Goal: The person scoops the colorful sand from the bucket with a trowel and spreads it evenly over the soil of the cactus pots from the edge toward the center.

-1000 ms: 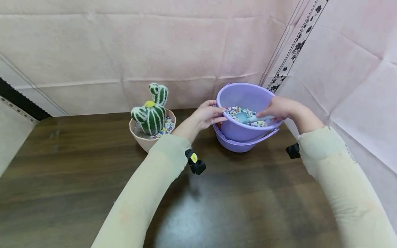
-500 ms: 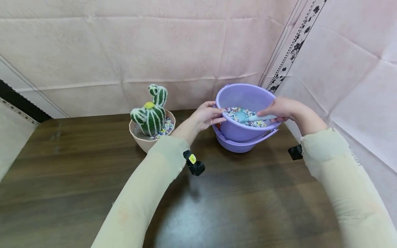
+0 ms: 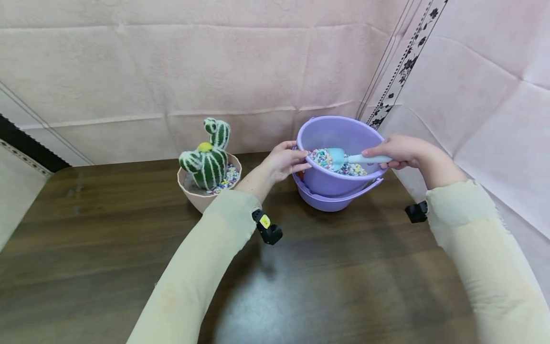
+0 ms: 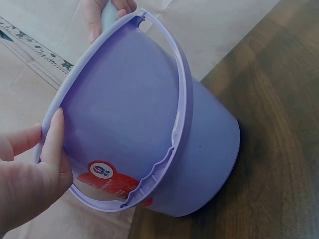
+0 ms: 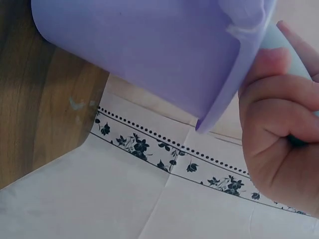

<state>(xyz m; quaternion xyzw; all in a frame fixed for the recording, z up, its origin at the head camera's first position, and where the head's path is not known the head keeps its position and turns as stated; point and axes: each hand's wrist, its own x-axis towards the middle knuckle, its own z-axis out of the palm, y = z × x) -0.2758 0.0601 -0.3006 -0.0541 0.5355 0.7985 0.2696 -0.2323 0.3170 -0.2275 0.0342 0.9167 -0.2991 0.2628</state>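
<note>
A purple bucket (image 3: 333, 185) holds small pastel-coloured pebbles (image 3: 355, 170). My left hand (image 3: 283, 162) grips its left rim, fingers and thumb on either side of the wall, as the left wrist view shows. The bucket handle (image 4: 185, 94) hangs down on the near side. My right hand (image 3: 401, 152) is curled round the handle of a light blue scoop (image 3: 338, 156) over the bucket's right rim. The scoop's blade lies among the pebbles; how many it carries I cannot tell. In the right wrist view the bucket wall hides the blade.
Left of the bucket stands a beige pot (image 3: 195, 198) with a knitted green cactus (image 3: 210, 169) and similar pebbles at its right side. Pink-white cloth walls (image 3: 240, 67) rise behind and to the right of the brown wooden surface (image 3: 129, 248).
My right hand has shifted to the right with the scoop. The scoop's blade has come up, so more of it shows above the pebbles. My left hand keeps its grip on the rim.
</note>
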